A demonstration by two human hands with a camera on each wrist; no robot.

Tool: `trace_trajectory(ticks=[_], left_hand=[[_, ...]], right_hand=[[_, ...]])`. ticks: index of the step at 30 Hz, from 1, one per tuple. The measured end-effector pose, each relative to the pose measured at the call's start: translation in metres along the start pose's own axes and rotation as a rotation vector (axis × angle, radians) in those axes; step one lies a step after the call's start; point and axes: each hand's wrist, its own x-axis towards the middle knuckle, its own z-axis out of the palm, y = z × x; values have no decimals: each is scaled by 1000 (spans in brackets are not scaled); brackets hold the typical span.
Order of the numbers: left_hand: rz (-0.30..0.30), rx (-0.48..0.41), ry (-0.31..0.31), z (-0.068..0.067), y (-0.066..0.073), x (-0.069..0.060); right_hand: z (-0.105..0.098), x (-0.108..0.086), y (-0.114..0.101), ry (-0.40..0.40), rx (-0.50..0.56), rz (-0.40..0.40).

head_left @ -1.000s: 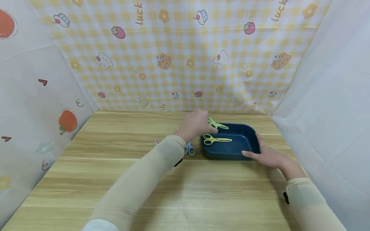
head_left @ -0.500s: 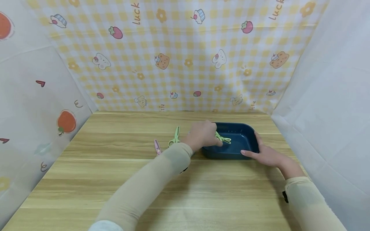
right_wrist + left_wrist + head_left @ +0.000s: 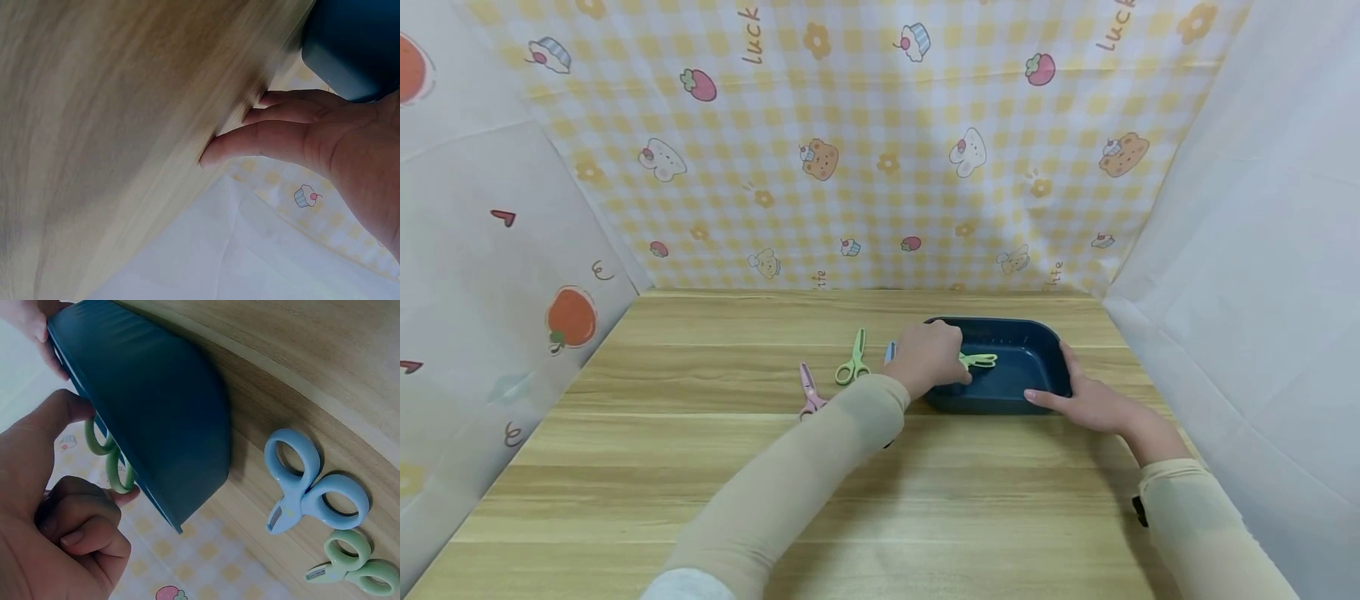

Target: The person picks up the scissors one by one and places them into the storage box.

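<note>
In the head view, my left hand (image 3: 927, 357) is down inside the left part of the dark blue tray (image 3: 1011, 407). Green scissors (image 3: 981, 361) extend past its fingers over the tray floor; the yellow pair seen earlier cannot be told apart now. The left wrist view has my thumb and a finger pinching the green ring handles (image 3: 117, 472) at the rim, other fingers curled. My right hand (image 3: 1093, 402) holds the tray's right end, thumb over the front rim and fingers outside; in the right wrist view its straight fingers (image 3: 262, 139) touch the table.
Left of the tray lie blue scissors (image 3: 891, 350), partly behind my left hand, another green pair (image 3: 858, 361) and pink scissors (image 3: 808, 387), partly behind my sleeve. A patterned cloth (image 3: 880, 192) hangs behind the table (image 3: 985, 500), with white cloth at both sides.
My left hand has come down from above the tray's back left rim into the tray with the green scissors, uncovering the pair on the table. My right hand has stayed put.
</note>
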Motion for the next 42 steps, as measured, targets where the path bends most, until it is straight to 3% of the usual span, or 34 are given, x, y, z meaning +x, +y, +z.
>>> trace_trajectory(ticks=[6, 13, 20, 24, 34, 42], left_hand=[[1, 41, -51, 3, 2, 3], [44, 155, -98, 11, 6, 8], [67, 175, -145, 13, 7, 10], [75, 174, -143, 11, 7, 8], [72, 86, -152, 5, 1, 11], [16, -60, -142, -25, -12, 7]], right_hand=[[-1, -1, 0, 7, 1, -5], [0, -1, 0, 11, -1, 0], [0, 0, 1, 9, -4, 2], [0, 1, 1, 10, -6, 1], [0, 1, 3, 2, -3, -1], [0, 0, 4, -3, -4, -2]])
